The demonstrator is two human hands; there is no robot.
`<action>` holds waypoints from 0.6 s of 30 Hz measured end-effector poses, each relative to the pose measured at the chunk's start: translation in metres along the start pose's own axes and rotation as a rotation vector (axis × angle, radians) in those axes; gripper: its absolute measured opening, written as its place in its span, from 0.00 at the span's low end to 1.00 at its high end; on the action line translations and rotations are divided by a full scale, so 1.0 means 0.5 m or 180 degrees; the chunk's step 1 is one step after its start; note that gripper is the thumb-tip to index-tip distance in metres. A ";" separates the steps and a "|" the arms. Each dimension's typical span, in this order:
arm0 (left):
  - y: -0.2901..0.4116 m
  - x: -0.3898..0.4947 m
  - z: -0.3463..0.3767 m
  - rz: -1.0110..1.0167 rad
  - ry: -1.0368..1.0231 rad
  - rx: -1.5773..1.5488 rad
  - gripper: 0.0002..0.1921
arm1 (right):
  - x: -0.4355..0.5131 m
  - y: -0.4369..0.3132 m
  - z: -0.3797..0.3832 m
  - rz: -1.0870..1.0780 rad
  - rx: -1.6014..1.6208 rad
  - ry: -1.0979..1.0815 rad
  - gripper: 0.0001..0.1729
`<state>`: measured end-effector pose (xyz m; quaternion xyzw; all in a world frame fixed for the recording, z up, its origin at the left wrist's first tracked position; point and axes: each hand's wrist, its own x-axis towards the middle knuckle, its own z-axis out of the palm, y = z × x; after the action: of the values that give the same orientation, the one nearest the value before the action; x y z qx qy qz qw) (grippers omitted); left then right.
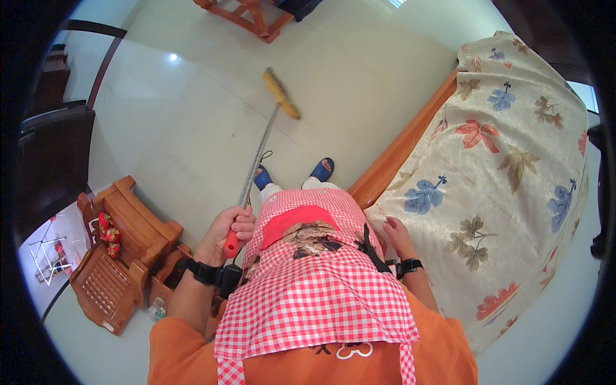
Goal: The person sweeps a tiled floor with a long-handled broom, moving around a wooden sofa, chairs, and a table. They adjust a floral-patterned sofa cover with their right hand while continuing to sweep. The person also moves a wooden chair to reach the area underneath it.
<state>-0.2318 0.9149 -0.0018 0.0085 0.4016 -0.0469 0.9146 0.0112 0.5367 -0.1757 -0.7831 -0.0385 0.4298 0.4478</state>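
Observation:
My left hand (236, 228) is closed round the red-ended handle of a long pole with a twisted-looking metal shaft (260, 156). At the pole's far end, over the tiled floor, is a yellow brush head with dark bristles (281, 95); whether it touches the floor I cannot tell. My right hand (398, 236) holds nothing visible; its fingers are loosely apart beside my red-and-white checked apron (317, 298), near the edge of a leaf-patterned cloth (462, 192). The cloth drapes over a large piece of furniture with a wooden edge (404, 144).
Carved wooden furniture (137, 226) with red ornaments (110, 234) stands at the left. A wooden frame (260, 24) is at the top. My feet in blue slippers (321, 170) are on pale tiles (192, 125). A dark panel (55, 163) rises at the far left.

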 end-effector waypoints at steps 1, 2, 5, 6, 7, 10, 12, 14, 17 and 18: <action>0.013 0.003 0.016 -0.0060 -0.0249 -0.0106 0.09 | -0.005 -0.004 0.002 -0.0006 -0.0100 0.0043 0.25; 0.035 0.007 0.032 -0.0119 -0.0600 -0.0248 0.09 | -0.015 -0.007 0.005 0.0033 -0.0092 0.0043 0.25; 0.115 0.089 0.091 -0.0342 -0.0984 -0.0021 0.11 | -0.050 -0.026 0.028 0.0175 -0.0182 0.0005 0.26; 0.147 0.124 0.110 -0.0490 -0.1128 -0.0004 0.12 | -0.063 -0.035 0.042 0.0204 -0.0450 0.0010 0.26; 0.179 0.159 0.129 -0.0637 -0.1273 0.0016 0.12 | -0.079 -0.045 0.060 0.0245 -0.0644 0.0032 0.26; 0.275 0.234 0.159 -0.0470 -0.1260 0.0079 0.11 | -0.123 -0.072 0.151 0.0373 -0.0684 0.0197 0.26; 0.355 0.250 0.147 -0.0245 -0.1024 0.0130 0.12 | -0.139 -0.090 0.218 0.0302 -0.0743 0.0169 0.25; 0.432 0.251 0.108 -0.0073 -0.0920 0.0112 0.11 | -0.155 -0.102 0.278 0.0285 -0.0621 0.0149 0.25; 0.523 0.170 -0.042 -0.0102 -0.1512 -0.0942 0.11 | -0.158 -0.119 0.350 0.0200 -0.0288 0.0012 0.23; 0.532 0.122 -0.108 0.0130 -0.1652 -0.1163 0.11 | -0.158 -0.125 0.363 0.0210 -0.0094 -0.0152 0.24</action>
<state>-0.2055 1.1777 -0.0891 -0.1601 0.1565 0.0437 0.9736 -0.1466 0.6600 -0.1211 -0.7800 -0.0296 0.4623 0.4208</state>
